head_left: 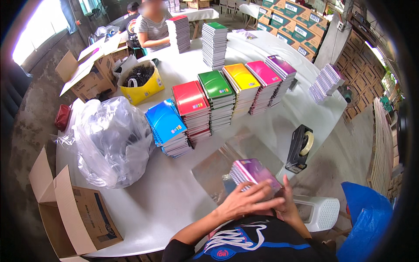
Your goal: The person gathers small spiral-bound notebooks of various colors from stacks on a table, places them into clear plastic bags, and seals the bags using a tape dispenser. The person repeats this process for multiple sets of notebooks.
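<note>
Purple notebook stack (pixel 260 170): at counter (pixel 152 209) near edge, betw. L grip (pixel 246 198) and R grip (pixel 286 203). L grip: fingers extended across near side; R grip: at R end; closure of either can't be confirmed. Est. handling: mod. heavy, stiff, slick; books may shear. Hold both ends, approx. mid-ht.; don't crush spirals (pixel 240 175).

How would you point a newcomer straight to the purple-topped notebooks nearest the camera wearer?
On the big white table, a row of coloured notebook stacks runs from blue to purple. Nearer the wearer, left of the black tape dispenser, are the purple-topped notebooks. Unlike the row's purple stack, these have the left hand against them and the right hand alongside.
</note>
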### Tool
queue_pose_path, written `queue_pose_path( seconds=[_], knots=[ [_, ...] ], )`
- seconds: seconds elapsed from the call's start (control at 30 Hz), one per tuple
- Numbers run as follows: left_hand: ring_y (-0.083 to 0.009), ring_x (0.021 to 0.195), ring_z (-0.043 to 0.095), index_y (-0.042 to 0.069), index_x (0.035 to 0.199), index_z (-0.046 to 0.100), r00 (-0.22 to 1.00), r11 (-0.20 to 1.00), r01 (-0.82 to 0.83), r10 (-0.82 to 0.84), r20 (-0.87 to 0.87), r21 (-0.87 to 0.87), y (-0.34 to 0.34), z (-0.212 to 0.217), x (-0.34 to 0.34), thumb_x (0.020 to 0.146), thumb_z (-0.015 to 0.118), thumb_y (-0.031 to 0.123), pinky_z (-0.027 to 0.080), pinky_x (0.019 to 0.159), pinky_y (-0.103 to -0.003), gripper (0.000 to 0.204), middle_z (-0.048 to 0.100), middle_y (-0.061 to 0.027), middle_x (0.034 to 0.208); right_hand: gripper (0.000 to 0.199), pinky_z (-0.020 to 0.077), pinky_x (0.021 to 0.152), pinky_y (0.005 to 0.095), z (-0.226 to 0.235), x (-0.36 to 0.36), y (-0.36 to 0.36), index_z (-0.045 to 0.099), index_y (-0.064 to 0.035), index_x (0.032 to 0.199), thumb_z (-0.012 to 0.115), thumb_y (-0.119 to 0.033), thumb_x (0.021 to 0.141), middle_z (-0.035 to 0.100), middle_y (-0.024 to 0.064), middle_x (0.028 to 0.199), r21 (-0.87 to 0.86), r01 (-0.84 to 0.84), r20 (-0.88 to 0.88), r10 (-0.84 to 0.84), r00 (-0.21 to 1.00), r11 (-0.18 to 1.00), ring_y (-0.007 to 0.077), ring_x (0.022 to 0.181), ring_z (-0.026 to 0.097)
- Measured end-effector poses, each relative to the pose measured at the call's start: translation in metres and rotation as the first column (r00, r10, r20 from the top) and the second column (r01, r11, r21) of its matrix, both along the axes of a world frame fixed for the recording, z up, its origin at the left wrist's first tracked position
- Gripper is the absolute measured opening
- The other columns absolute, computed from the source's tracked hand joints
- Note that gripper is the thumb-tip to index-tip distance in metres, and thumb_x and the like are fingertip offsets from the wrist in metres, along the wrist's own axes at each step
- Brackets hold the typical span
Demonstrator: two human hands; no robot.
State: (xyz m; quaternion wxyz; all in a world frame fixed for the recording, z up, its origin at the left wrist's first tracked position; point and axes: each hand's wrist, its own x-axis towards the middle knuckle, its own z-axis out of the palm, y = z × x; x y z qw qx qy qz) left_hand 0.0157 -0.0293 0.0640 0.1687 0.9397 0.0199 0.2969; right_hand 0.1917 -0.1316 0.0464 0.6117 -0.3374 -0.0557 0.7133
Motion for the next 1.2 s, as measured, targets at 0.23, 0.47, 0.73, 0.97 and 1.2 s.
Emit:
queue_pose_path(
  seconds=[0.23,0.47,0.73,0.97,1.2],
  knots=[
    [-0.0339,0.129,0.036,0.008,0.129,0.047,0.556,0.502,0.798,-0.402,0.727,-0.333,0.004,0.089,0.059,0.078,0.063,0.050,0.036,0.097,-0.045,0.068,0.046,-0.0160,0.130,0.076,0.0396,0.101,0.0404,0.029,0.075,0.002,0.032,-0.0033,0.138,0.063,-0.013,0.069,0.046,0.0159,0.129,0.239,0.226,0.143,-0.265,0.954,0.944,0.0282,0.117,0.049],
    [-0.0388,0.110,0.048,-0.008,0.113,0.052,-0.017,-0.251,0.966,-0.278,0.961,-0.055,-0.050,0.147,0.172,0.077,0.049,0.071,0.036,0.094,-0.053,0.086,0.055,-0.0225,0.100,0.050,0.0455,0.095,0.0471,0.040,0.258,-0.012,0.043,0.0075,0.127,0.054,-0.016,0.084,0.056,0.0235,0.119,0.578,0.444,-0.117,-0.469,0.876,0.685,0.0348,0.108,0.057],
    [-0.0381,0.101,0.055,-0.006,0.113,0.050,-0.014,-0.406,0.906,-0.309,0.951,-0.119,-0.079,0.164,0.355,0.069,0.068,0.060,0.048,0.086,-0.050,0.082,0.050,-0.0259,0.110,0.038,0.0471,0.090,0.0376,0.123,0.497,0.008,0.053,0.0027,0.117,0.057,-0.015,0.084,0.060,0.0126,0.113,0.743,0.562,0.002,-0.840,0.542,0.364,0.0225,0.103,0.059],
    [-0.0389,0.100,0.057,-0.009,0.106,0.051,-0.047,-0.383,0.924,-0.052,0.998,0.023,-0.112,0.161,0.445,0.068,0.070,0.055,0.049,0.087,-0.049,0.076,0.051,-0.0244,0.102,0.013,0.0412,0.058,0.0276,0.190,0.671,0.096,0.062,-0.0082,0.088,0.063,-0.019,0.080,0.060,-0.0002,0.083,0.769,0.453,0.089,-0.777,0.624,0.451,0.0136,0.068,0.055],
    [-0.0339,0.093,0.057,-0.008,0.106,0.052,0.224,-0.196,0.937,-0.298,0.928,-0.289,-0.090,0.182,0.458,0.065,0.072,0.057,0.050,0.076,-0.039,0.080,0.048,-0.0228,0.104,0.040,0.0399,0.080,0.0281,0.109,0.763,0.204,0.062,-0.0095,0.110,0.060,-0.030,0.077,0.063,0.0018,0.099,0.408,0.300,0.827,-0.488,0.279,0.862,0.0139,0.087,0.056]
  ],
)
